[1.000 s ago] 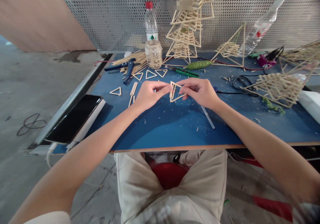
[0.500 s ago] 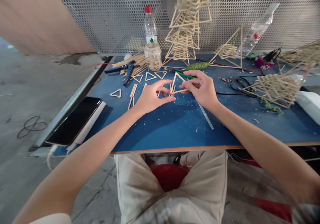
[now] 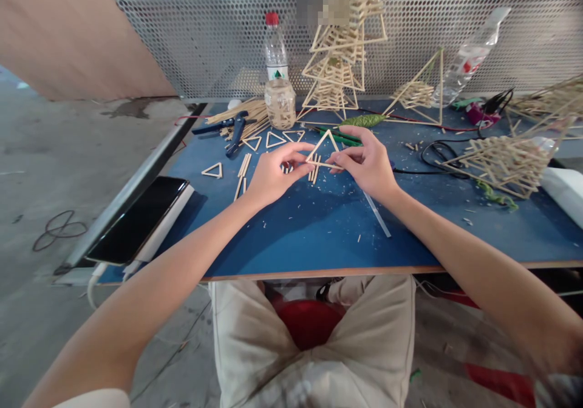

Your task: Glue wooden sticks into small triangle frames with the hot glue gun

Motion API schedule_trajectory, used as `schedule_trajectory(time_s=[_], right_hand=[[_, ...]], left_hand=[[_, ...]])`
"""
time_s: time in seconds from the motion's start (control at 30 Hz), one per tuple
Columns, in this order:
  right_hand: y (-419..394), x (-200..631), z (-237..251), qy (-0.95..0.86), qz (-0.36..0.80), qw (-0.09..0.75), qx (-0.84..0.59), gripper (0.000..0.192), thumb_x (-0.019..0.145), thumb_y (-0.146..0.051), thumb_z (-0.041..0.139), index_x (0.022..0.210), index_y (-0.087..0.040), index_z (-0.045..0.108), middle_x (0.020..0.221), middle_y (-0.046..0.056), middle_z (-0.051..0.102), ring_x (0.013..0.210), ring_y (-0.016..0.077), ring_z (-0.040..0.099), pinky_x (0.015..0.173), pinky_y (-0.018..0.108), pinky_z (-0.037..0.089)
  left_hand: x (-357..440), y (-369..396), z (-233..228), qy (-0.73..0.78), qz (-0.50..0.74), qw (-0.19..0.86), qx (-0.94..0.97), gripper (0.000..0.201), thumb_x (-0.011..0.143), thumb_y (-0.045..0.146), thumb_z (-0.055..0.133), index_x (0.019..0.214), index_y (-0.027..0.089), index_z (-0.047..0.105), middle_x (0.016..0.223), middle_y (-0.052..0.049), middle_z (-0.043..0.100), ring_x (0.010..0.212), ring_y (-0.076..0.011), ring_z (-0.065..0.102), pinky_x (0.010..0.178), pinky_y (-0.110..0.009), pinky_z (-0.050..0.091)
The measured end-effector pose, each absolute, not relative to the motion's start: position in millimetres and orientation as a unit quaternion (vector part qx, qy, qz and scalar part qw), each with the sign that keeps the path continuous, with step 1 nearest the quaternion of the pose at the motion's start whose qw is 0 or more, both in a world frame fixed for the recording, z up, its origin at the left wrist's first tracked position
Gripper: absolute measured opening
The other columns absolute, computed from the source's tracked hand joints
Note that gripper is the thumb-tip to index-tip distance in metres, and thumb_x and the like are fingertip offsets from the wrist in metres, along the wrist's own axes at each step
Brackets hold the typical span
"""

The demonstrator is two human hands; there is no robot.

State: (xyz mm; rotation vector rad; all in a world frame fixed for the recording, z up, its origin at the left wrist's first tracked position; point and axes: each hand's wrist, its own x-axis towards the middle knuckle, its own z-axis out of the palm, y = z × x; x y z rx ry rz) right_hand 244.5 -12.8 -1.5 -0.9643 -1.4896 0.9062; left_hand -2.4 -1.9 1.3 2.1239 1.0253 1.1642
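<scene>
Sitting behind your hands were a jar (image 3: 279, 102) and loose triangles (image 3: 274, 139); your left hand (image 3: 272, 174) and right hand (image 3: 367, 164) pinched one stick triangle (image 3: 321, 151) above the table (image 3: 319, 232).

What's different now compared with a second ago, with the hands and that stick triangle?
The stick triangle has been turned apex-up and carried slightly farther from the body; the left hand and right hand now pinch its bottom corners. The small triangles, pliers and phone stayed put.

Blue table (image 3: 319, 238) (stick triangles (image 3: 274, 139), phone (image 3: 136, 217))
</scene>
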Motion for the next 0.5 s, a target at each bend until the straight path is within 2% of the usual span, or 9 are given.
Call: schedule_trajectory(time_s=[0.07,0.13,0.23,0.5], right_hand=[[-13.5,244.4,-1.6,-0.629,0.384,0.537,-0.411,0.082,0.089,-0.034,0.089,0.160,-0.022,0.049,0.088,0.001,0.086,0.075,0.0248,0.082,0.084,0.047,0.074],[-14.1,244.3,-1.6,-0.631,0.384,0.528,-0.420,0.093,0.088,-0.035,0.089,0.167,-0.023,0.042,0.086,0.000,0.085,0.072,0.0252,0.081,0.084,0.048,0.073],[-13.5,244.8,-2.9,-0.638,0.383,0.514,-0.426,0.096,0.089,-0.037,0.089,0.171,-0.025,0.040,0.088,0.002,0.085,0.074,0.0264,0.081,0.084,0.049,0.073],[-11.0,246.3,-4.6,-0.649,0.387,0.500,-0.424,0.098,0.089,-0.041,0.089,0.173,-0.026,0.041,0.091,0.004,0.085,0.074,0.0261,0.080,0.082,0.047,0.071]], left_hand=[[-1.9,-3.9,3.2,0.370,0.443,0.259,0.774,0.040,0.099,0.054,0.081,0.129,0.027,0.082,0.108,-0.007,0.089,0.092,-0.0230,0.081,0.087,-0.037,0.063],[-1.2,-5.3,4.1,0.362,0.458,0.271,0.766,0.038,0.099,0.052,0.082,0.127,0.027,0.082,0.112,-0.007,0.089,0.102,-0.0244,0.083,0.091,-0.037,0.064],[-0.4,-5.9,3.8,0.364,0.465,0.281,0.756,0.038,0.097,0.052,0.085,0.126,0.026,0.084,0.118,-0.008,0.089,0.111,-0.0256,0.084,0.098,-0.037,0.066],[-0.8,-5.4,2.8,0.387,0.467,0.276,0.746,0.043,0.090,0.062,0.089,0.118,0.029,0.089,0.114,-0.008,0.090,0.109,-0.0277,0.085,0.099,-0.042,0.068]])
